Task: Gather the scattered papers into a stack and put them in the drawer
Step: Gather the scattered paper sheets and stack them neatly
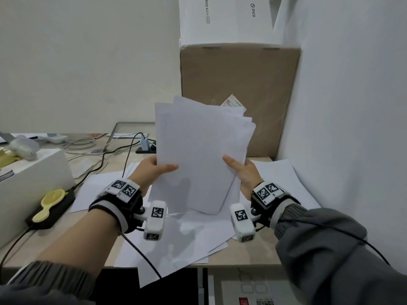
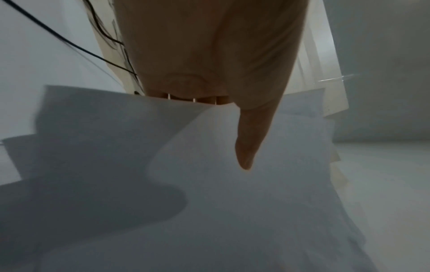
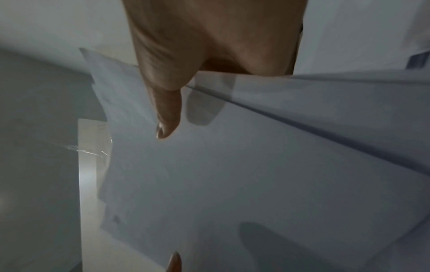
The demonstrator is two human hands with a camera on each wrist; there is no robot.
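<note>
A bundle of white papers (image 1: pixel 201 155) is held upright in the air above the desk (image 1: pixel 72 236), in the middle of the scene, with its sheets not yet even at the top edges. The left hand (image 1: pixel 152 170) pinches the left side of the bundle: the thumb (image 2: pixel 249 139) lies flat on the near face, and the other fingers go behind the sheets, where only their tips show in the left wrist view. The right hand (image 1: pixel 243 172) pinches the right side in the same manner, its thumb (image 3: pixel 167 112) pressed on the near face and the fingers hidden behind. Both hands are partly closed around the paper.

More loose sheets (image 1: pixel 180 241) lie flat on the desk below the bundle, some reaching over the near edge. Behind the bundle, at the far right, a brown cardboard box (image 1: pixel 240 80) stands against the wall, with a white box (image 1: pixel 226 18) on top. At the left of the desk are a yellow brush (image 1: pixel 49 204) on a black pad, and several cables (image 1: pixel 103 155).
</note>
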